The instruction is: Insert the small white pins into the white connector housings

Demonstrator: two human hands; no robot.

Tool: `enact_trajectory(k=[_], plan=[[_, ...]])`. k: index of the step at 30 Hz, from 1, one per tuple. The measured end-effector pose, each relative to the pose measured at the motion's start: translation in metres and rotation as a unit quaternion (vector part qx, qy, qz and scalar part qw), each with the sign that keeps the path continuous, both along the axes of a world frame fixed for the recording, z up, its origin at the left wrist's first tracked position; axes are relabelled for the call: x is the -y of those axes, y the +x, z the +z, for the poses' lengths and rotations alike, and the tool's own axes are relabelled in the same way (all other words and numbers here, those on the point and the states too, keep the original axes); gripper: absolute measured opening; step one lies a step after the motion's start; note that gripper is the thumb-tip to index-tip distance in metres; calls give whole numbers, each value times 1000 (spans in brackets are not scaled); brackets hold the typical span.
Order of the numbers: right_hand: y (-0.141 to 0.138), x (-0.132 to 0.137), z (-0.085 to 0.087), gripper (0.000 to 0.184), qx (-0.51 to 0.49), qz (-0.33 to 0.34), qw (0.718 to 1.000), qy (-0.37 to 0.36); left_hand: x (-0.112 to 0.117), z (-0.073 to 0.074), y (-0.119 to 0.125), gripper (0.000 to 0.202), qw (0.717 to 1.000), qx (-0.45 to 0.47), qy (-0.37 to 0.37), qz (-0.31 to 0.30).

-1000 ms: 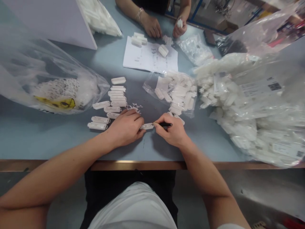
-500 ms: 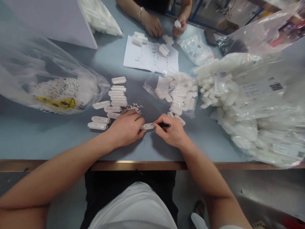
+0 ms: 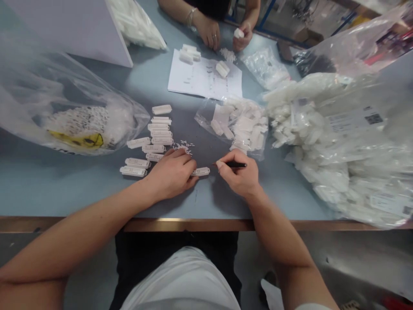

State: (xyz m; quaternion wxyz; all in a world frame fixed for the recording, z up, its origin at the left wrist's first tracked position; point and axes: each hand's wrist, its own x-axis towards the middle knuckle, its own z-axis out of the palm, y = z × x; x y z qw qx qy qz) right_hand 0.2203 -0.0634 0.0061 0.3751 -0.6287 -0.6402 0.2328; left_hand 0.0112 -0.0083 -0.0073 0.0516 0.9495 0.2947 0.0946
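Left hand (image 3: 171,175) lies curled at the end of a white tag (image 3: 200,172) on the tabletop (image 3: 80,189); pinch on tag cannot be determined. Right hand (image 3: 238,173) pinches a black pen (image 3: 234,165), tip just clear of the tag. Loose tags (image 3: 138,160) lie beyond the left hand, a bagged pile (image 3: 240,125) beyond the right. A co-worker's hand (image 3: 209,34) sits at the far side.

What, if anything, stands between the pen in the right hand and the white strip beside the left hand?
Nothing visible does. The pen, held in the right hand, has its tip off to the right of the white strip, apart from it, over the blue table. The left hand touches the strip's other end.
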Motion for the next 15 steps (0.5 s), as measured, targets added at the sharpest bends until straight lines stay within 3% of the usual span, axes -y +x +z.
enact_trajectory(k=[6,11,13,15], plan=[[0,0,-2,10,34,-3,998,56,2,0,1,20,1000,-12,-8,3],[0,1,-6,8,97,23,981,166,-2,5,-5,22,1000,-5,3,19],[1,2,-7,7,119,33,971,205,-12,13,-15,25,998,6,22,65],[1,2,-8,8,135,34,963,231,-26,24,-29,31,986,15,58,155]])
